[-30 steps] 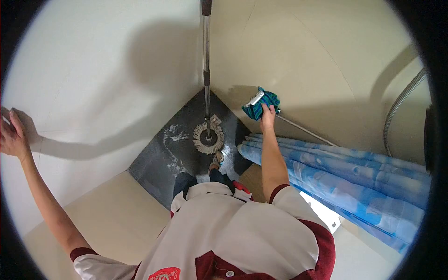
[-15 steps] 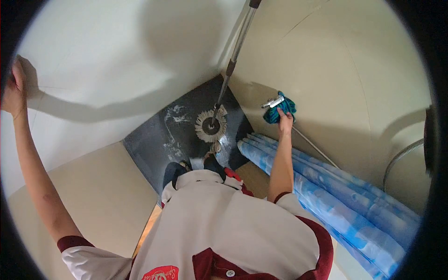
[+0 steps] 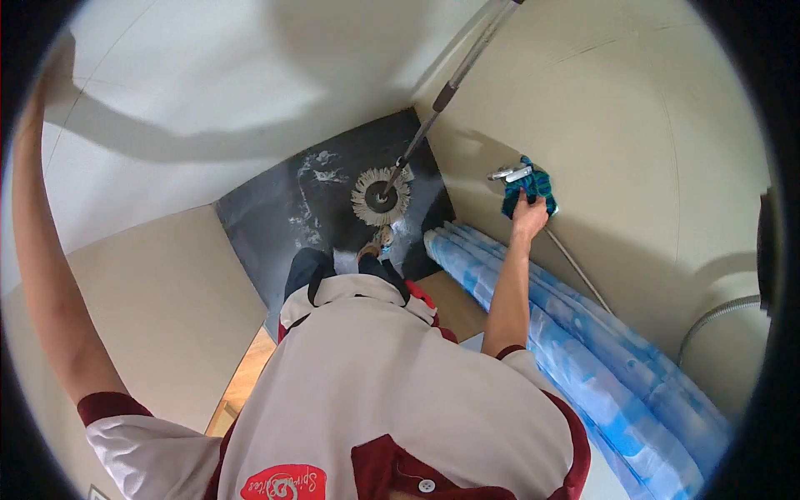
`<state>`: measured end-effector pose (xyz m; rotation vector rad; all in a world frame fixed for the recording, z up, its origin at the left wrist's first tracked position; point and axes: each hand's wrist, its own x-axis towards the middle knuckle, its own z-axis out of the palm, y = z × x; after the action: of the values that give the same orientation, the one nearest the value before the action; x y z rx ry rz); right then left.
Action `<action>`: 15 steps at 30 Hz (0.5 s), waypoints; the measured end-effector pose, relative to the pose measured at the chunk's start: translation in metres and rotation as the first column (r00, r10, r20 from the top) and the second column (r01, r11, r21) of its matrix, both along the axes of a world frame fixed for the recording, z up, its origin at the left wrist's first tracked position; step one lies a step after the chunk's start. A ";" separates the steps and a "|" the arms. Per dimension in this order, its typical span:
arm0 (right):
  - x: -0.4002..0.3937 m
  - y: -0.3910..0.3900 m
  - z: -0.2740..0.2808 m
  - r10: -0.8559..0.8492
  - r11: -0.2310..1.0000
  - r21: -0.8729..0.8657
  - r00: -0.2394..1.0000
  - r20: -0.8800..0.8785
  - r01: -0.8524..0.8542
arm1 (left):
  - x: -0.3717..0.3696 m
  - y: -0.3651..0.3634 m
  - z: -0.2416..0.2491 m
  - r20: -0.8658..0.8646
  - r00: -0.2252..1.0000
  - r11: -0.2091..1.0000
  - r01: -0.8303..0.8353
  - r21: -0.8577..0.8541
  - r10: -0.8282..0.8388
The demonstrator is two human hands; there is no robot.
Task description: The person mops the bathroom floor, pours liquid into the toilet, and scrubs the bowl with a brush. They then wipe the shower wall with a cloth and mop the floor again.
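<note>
At the right wall my right hand [image 3: 530, 217] is closed on a dark teal and blue cloth [image 3: 540, 185]. The cloth lies bunched round a chrome tap-like fitting [image 3: 510, 173], part of which it covers. Far up on the left, my left hand [image 3: 57, 71] reaches to the white wall [image 3: 183, 75]; dimness and the edge of view hide its fingers. A round string mop [image 3: 382, 198] rests its head on the dark floor in front of my feet, and its metal pole [image 3: 467, 71] leans up along the corner.
A blue-and-white shower curtain [image 3: 575, 367] hangs bunched along my right side. White, foamy streaks [image 3: 308, 196] mark the dark grey floor [image 3: 258, 200]. A thin pipe or rod [image 3: 579, 271] runs below the fitting, and a flexible metal hose [image 3: 708, 315] curves at the far right.
My left hand has moved higher along the white wall. My right hand stays with the cloth at the fitting, while the whole view has shifted slightly.
</note>
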<state>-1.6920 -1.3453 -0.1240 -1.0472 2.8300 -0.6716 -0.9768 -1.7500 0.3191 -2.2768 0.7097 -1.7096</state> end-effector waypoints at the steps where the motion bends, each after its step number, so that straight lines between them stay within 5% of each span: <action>1: -0.001 0.000 -0.005 -0.020 1.000 -0.005 0.999 0.046 0.021 | -0.005 0.000 0.003 -0.014 0.998 0.997 -0.062 0.040 0.063; 3: -0.009 0.004 -0.030 -0.011 0.984 -0.175 0.980 0.198 0.046 | -0.026 0.030 -0.001 0.128 0.893 0.902 0.424 0.082 -0.432; 4: -0.017 0.005 -0.054 0.036 0.939 -0.338 0.955 0.294 0.069 | -0.044 0.075 -0.010 0.252 0.486 0.531 0.832 0.162 -0.837; 5: -0.016 0.002 -0.061 0.093 0.868 -0.485 0.922 0.376 0.110 | -0.052 0.099 -0.017 0.301 -0.091 0.001 0.956 0.292 -0.949; 8: -0.014 -0.002 -0.072 0.096 0.798 -0.564 0.880 0.465 0.211 | -0.055 0.097 -0.018 0.319 -0.130 -0.030 0.954 0.299 -0.939; 12: 0.004 -0.006 -0.058 0.007 0.770 -0.608 0.951 0.310 0.193 | -0.057 0.118 -0.021 0.331 -0.088 0.030 0.942 0.335 -0.939; 15: 0.014 -0.001 -0.028 -0.076 0.742 -0.639 0.973 0.216 0.200 | -0.049 0.123 -0.025 0.508 -0.054 0.130 0.938 0.321 -0.860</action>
<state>-1.6777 -1.3464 -0.1519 -0.7575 2.5544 -1.7784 -1.0259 -1.6270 0.2940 -0.7642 2.3356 -2.7886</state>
